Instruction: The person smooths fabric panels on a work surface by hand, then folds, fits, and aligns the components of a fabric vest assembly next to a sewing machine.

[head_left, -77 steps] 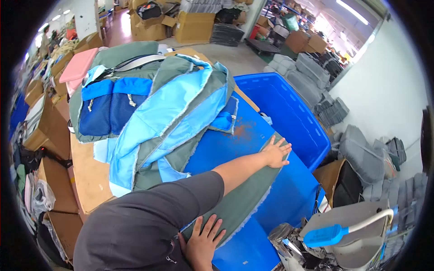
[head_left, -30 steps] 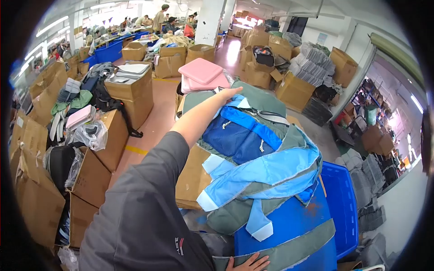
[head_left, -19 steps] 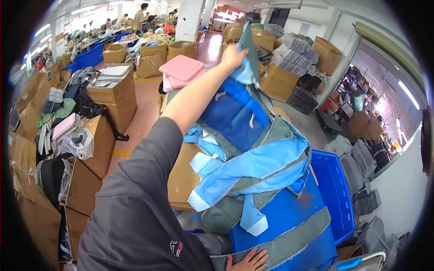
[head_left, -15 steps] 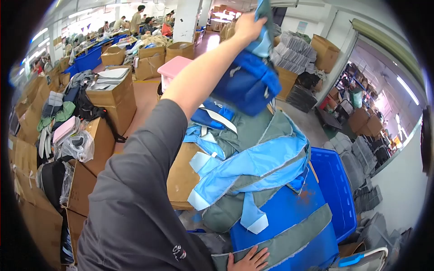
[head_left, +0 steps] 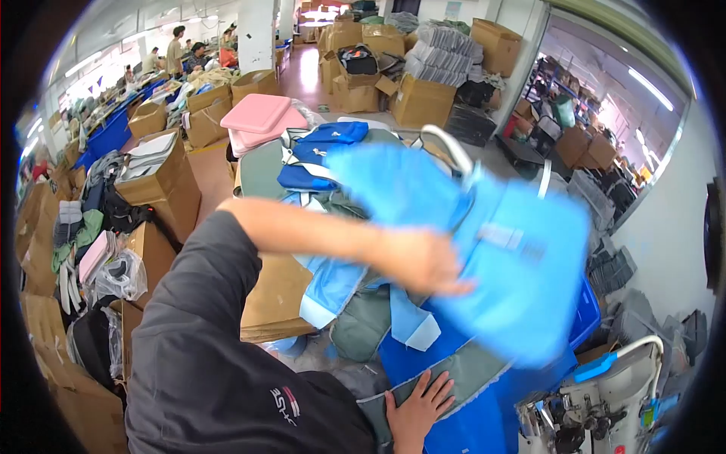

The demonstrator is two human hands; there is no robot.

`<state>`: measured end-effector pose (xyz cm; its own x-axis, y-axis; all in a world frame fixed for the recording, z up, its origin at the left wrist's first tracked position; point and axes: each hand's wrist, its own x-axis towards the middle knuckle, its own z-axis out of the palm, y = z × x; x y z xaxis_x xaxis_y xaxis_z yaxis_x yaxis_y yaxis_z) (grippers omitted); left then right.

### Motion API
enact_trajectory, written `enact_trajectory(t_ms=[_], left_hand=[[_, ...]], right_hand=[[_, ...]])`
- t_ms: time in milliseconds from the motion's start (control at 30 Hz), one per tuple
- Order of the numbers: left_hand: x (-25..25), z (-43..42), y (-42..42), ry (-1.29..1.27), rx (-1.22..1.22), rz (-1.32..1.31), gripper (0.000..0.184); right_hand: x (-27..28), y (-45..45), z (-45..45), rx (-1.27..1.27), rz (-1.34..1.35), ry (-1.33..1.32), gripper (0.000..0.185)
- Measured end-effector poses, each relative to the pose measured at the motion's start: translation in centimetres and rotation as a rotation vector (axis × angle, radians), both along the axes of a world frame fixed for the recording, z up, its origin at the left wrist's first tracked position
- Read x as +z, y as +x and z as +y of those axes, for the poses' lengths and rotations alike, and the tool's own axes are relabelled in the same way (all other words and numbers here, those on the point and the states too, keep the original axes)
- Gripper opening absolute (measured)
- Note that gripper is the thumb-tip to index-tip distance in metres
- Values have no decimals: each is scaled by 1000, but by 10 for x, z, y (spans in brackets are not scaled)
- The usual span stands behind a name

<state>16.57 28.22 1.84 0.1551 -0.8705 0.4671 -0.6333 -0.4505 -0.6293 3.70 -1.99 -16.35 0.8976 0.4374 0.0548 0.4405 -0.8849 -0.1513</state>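
Observation:
My left hand (head_left: 427, 261), blurred by motion, is closed on a light blue fabric piece (head_left: 522, 280) with a pale label and a white strap, held in the air over the right side of the table. The blue tabletop (head_left: 469, 416) shows below it. My right hand (head_left: 420, 405) lies flat, fingers spread, on a grey-green fabric strip (head_left: 473, 374). Left of the raised piece, other light blue fabric (head_left: 333, 287) lies over grey-green fabric. Farther back rests a dark blue pocket piece (head_left: 329, 147) with white trim.
Pink cases (head_left: 257, 113) sit at the table's back left. A blue bin (head_left: 586, 314) is partly hidden behind the raised fabric. Machine parts with a blue-and-white handle (head_left: 597, 367) stand at the lower right. Cardboard boxes (head_left: 159, 181) line the left; people are in the far background.
My left hand has lifted the blue piece off the pile and swung it right and nearer, its light blue side now showing. My right hand stays on the strip. The view has shifted.

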Motion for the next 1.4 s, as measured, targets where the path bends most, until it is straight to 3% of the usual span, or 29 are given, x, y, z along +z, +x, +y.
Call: enact_trajectory(t_ms=[67, 100, 167, 233, 300, 400, 467, 533, 600, 667, 800, 967, 1067, 1200, 1400], left_hand=[[-95, -10, -27, 45, -30, 126, 46], [-127, -9, -40, 100, 60, 365, 47], [-147, -8, -50, 237, 211, 618, 50], [-137, -24, -44, 334, 267, 895, 49], [-79, -42, -34, 377, 261, 1204, 44], [-80, -99, 9, 39, -2, 1062, 36], [-95, -146, 38, 24, -62, 866, 23], [-116, -193, 75, 0, -278, 1096, 15], [-164, -229, 120, 189, -219, 929, 13], [-151, -246, 142, 512, -96, 1075, 16], [-109, -258, 159, 935, -8, 1137, 16], [-110, -251, 180, 831, -33, 1354, 15], [-93, -241, 172, 682, -126, 1508, 13], [-90, -232, 153, 512, -403, 1487, 12], [-79, -232, 136, 367, -399, 1517, 12]], right_hand=[[-5, 2, -4, 45, -5, 25, 94], [-9, 3, -7, 87, -2, 38, 91], [-7, 3, -12, 139, -30, 71, 78], [-6, 12, -14, 164, 21, 146, 75], [-1, 4, -22, 144, 78, 174, 70], [4, 9, -13, 109, 65, 215, 62], [5, 8, -13, 114, 60, 238, 57], [14, 7, -12, 91, 66, 263, 54], [24, 1, -17, 47, 100, 286, 51], [31, 3, -30, -18, 153, 313, 47], [20, 15, -63, -414, 81, 834, 47], [11, 66, -80, -789, 360, 1379, 52], [19, 88, -86, -816, 510, 1330, 56], [8, 104, -87, -760, 605, 1023, 33], [14, 94, -60, -670, 492, 1573, 14]])
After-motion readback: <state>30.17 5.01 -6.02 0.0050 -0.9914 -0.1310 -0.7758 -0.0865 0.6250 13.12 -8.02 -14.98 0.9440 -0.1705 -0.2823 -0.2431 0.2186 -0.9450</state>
